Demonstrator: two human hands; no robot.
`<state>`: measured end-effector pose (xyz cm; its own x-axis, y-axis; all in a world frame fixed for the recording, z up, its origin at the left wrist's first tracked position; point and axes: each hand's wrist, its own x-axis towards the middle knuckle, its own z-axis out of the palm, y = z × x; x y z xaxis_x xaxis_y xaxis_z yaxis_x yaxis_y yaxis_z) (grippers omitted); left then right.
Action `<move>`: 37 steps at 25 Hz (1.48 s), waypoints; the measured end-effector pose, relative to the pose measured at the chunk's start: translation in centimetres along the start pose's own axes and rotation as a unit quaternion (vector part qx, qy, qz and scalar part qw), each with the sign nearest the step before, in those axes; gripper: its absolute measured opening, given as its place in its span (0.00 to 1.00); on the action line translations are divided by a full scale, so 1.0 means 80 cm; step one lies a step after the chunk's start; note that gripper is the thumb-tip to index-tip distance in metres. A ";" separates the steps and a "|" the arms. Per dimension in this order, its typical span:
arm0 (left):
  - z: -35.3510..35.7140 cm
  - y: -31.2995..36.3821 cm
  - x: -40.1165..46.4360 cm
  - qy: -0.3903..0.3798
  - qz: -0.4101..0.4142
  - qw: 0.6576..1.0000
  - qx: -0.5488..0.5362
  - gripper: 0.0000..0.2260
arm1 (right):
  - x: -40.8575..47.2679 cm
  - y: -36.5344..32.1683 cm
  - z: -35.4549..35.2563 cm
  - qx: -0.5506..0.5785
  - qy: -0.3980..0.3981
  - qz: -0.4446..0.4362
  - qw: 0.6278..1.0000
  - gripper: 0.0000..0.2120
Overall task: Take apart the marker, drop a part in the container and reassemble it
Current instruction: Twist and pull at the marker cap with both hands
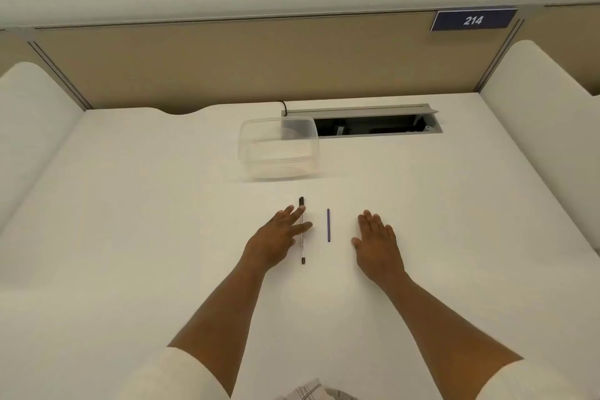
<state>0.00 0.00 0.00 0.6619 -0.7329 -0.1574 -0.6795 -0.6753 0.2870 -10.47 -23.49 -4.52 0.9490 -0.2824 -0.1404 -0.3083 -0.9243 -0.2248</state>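
My left hand (278, 237) is lying spread, fingers resting over the slim white marker with black ends (302, 230) on the white tabletop (130, 204). My right hand (376, 242) is lying flat and spread, holding nothing. Between the hands, a thin purple rod (328, 225) is lying apart from both. Beyond the left hand's fingertips, the clear plastic container (278, 148) is standing.
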 end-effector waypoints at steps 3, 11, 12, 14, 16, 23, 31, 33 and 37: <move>0.003 -0.002 0.003 -0.016 -0.018 1.000 0.003 0.22 | -0.002 0.003 0.003 0.006 0.011 0.012 1.000 0.28; 0.001 -0.009 0.006 -0.014 -0.059 0.998 -0.025 0.14 | -0.008 0.002 0.016 0.010 0.058 0.008 0.998 0.26; 0.001 -0.010 0.006 -0.015 -0.061 0.998 -0.025 0.12 | -0.008 0.002 0.017 0.009 0.062 0.006 0.998 0.26; 0.001 -0.012 0.004 -0.015 -0.063 0.998 -0.023 0.08 | -0.009 0.002 0.019 0.011 0.071 0.004 0.997 0.26; 0.000 -0.013 0.002 -0.013 -0.066 0.997 -0.029 0.07 | -0.009 0.004 0.020 0.016 0.074 0.003 0.997 0.26; -0.002 -0.015 -0.011 0.002 -0.091 0.995 -0.052 0.06 | -0.008 0.004 0.014 0.017 0.054 0.003 0.998 0.26; -0.014 -0.008 -0.024 0.050 -0.127 0.988 -0.071 0.05 | -0.002 -0.046 -0.047 0.190 0.132 -0.007 0.973 0.08; -0.019 -0.003 -0.027 0.072 -0.125 0.986 -0.081 0.05 | -0.003 -0.064 -0.059 0.229 0.097 -0.028 0.968 0.10; -0.027 0.012 -0.034 0.117 -0.112 0.982 -0.098 0.06 | -0.005 -0.088 -0.069 0.271 -0.019 -0.021 0.962 0.22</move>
<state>-1.76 1.57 2.73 0.8578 -0.5134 -0.0226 -0.4501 -0.7719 0.4490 -8.31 -18.29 2.47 0.9616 -0.2286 -0.1520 -0.2680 -0.6622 -0.6998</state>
